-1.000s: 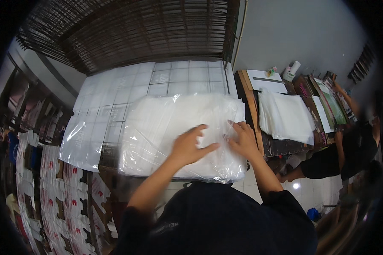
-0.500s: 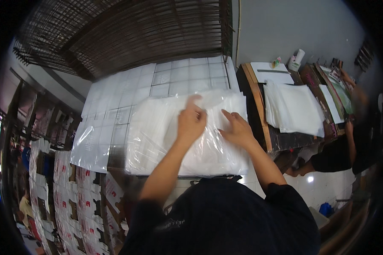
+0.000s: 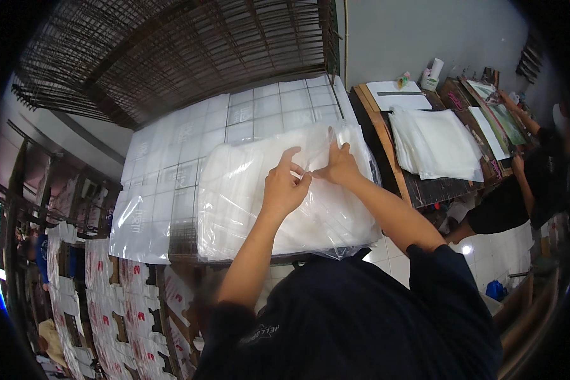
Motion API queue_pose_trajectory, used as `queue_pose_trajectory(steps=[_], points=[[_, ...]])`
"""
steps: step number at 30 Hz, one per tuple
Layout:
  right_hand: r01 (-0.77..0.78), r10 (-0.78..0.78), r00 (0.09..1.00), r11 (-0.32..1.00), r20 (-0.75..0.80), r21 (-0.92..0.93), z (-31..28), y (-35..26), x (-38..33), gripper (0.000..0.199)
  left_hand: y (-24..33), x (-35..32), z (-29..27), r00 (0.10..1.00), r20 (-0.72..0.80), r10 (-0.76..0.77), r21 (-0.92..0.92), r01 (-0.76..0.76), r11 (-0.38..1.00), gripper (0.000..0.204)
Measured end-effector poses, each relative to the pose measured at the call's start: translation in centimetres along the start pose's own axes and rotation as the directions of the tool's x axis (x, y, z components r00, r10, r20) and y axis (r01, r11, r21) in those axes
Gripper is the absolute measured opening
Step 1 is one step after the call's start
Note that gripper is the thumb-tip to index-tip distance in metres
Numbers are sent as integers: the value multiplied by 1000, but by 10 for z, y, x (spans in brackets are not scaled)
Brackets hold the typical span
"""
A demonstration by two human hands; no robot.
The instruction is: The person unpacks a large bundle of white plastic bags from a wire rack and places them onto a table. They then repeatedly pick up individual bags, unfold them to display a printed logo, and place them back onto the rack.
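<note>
A thick pile of clear plastic bags (image 3: pixel 234 196) lies in front of me, its film glossy and wrinkled. Over its middle, my left hand (image 3: pixel 286 190) has its thumb and lower fingers closed on a fold of the film, the index finger bent above. My right hand (image 3: pixel 341 166) is just beside it, with fingers stretched up against a raised flap of film and its thumb reaching out toward the left thumb. The two thumbs nearly meet. Whether the right fingers pinch any film cannot be made out.
White printed plastic sheets (image 3: pixel 183 136) cover the wire rack beneath the pile; a raised wire rack (image 3: pixel 171 57) stands behind. On the dark table at right lies another stack of plastic sheets (image 3: pixel 437 142). Further right, a person (image 3: pixel 538 177) works. Racks of white printed pieces (image 3: pixel 101 297) stand lower left.
My right hand has moved left and up to meet my left hand, and the film between them is now lifted. My view has shifted slightly.
</note>
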State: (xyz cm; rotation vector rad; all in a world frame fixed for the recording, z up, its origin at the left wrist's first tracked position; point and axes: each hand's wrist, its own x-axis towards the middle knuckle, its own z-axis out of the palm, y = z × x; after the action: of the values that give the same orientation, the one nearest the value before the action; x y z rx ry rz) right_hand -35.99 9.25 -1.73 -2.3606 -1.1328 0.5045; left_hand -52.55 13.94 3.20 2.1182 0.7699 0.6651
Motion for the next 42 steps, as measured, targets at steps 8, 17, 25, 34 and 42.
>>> queue_pose_trajectory(steps=[8,17,25,34,42], points=[[-13,13,1000,999,5,52,7,1,17,134,-23,-26,11,992,107,-63,-21,65,998,70],[-174,179,983,978,-38,117,13,-15,7,83,-30,-47,30,995,96,-4,-150,18,989,66],[-237,191,972,792,140,563,15,15,25,83,-18,-44,8,998,-21,55,-170,-58,984,64],[-161,-137,961,432,241,887,-93,-30,-55,94,-27,-30,-25,952,-306,-20,-367,-99,925,58],[24,-99,994,575,41,818,-126,-54,-85,92,-47,-12,-39,874,-484,-41,-157,-41,987,64]])
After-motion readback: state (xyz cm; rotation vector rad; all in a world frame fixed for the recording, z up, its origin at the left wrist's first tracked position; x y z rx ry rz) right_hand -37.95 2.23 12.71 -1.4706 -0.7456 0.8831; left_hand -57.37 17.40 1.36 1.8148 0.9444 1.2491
